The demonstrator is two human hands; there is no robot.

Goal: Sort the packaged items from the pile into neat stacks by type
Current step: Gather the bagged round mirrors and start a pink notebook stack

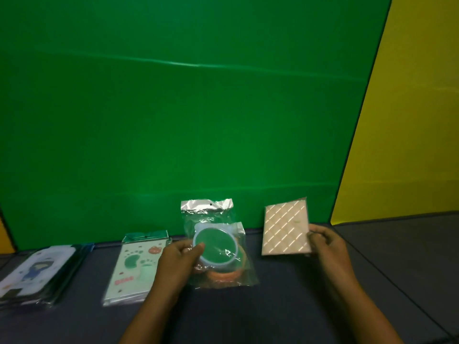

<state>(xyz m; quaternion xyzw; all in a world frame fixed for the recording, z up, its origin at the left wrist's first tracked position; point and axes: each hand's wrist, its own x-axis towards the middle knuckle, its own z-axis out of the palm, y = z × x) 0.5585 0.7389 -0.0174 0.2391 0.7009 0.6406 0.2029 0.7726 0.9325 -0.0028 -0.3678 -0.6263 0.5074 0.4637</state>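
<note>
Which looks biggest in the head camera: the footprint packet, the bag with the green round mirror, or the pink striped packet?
1. Footprint packet and green round mirror bag: look about alike, too close to rank.
2. Pink striped packet: smallest, though it is held up and tilted.

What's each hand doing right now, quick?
Left hand: holds the round mirror pack, thumb on its face.
Right hand: grips the pink packet by its right edge.

Bare dark table (285,306) between footprint packet stack (135,266) and round-item packets (218,254), green backdrop (173,108) behind.
</note>
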